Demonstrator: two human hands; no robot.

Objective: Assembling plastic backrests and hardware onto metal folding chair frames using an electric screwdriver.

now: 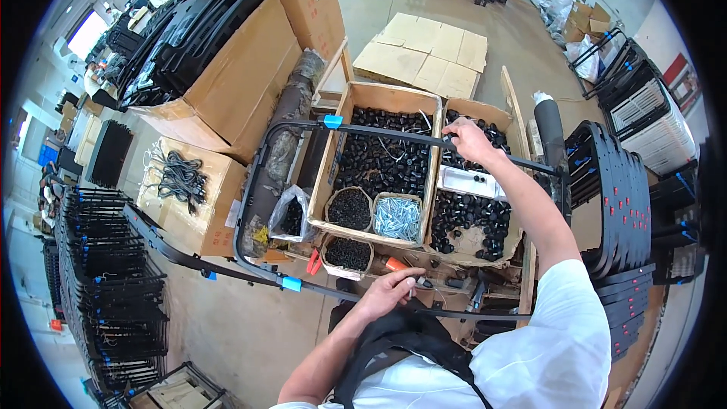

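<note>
A: Where's the big black tubular frame w/ rounded corners point(386, 133)?

B: Lying across the tan open-topped parts box point(394, 93), one long bar on the far side, one near.

A: And the hands?

B: R hand point(468, 142) is on the far bar, fingers bent over it; looks like a grasp. L hand point(386, 293) is at the near bar, fingers curled, but tips partly hidden, so can't tell if they're gripping. Orange cylindrical thing point(395, 264) just beyond it.

A: Heavy?

B: Prob. light for its size, tube's thin. Wide tho, so awkward. Stiff, I'd guess; not fragile, but the finish could scratch. Looks smooth, so maybe a bit slippery.

A: Best hold?

B: Approx. mid-length on both long bars, for balance. I'd avoid the bright blue tabs point(291, 283), they may be loose. Loose black plastic parts point(371, 170) sit underneath, so don't let the bars sag into 'em.
</note>
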